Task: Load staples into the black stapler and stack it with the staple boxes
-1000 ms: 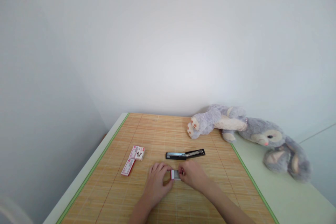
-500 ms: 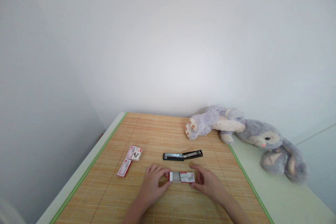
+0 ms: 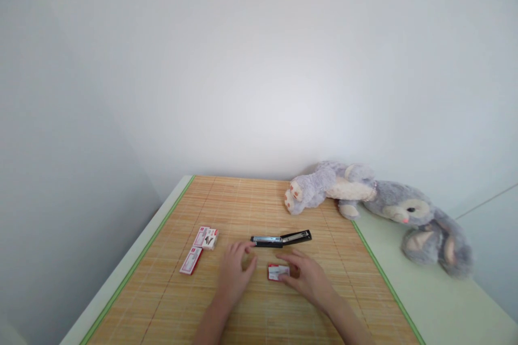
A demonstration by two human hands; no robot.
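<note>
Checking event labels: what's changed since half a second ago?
The small red-and-white box has shifted left; the tray sticking out of it no longer shows. The left hand has let go of it and moved towards the stapler. The right hand stays at the box's right end. Stapler, three small boxes at left and plush toy stayed put.

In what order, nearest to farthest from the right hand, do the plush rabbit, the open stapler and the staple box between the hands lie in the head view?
1. Staple box: at the right hand, on its left, by the thumb.
2. Open stapler: beyond the hand, a little left.
3. Plush rabbit: farthest, at the back, stretching right.
</note>
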